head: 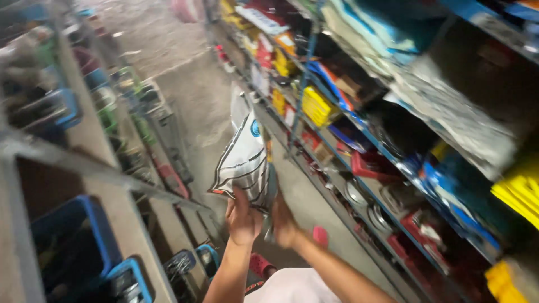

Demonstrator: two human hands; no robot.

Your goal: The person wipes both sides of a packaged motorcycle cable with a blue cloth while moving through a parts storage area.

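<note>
both hands grip a white bag (245, 160) from below, left hand (242, 216) and right hand (283, 223), in a blurred aisle between what look like stocked shelves (359, 140).

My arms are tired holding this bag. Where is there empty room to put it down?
The bare concrete floor between the two shelf rows is free. The right shelves are packed with stock, and the left racks hold blue bins. Both hands hold the white bag.
</note>
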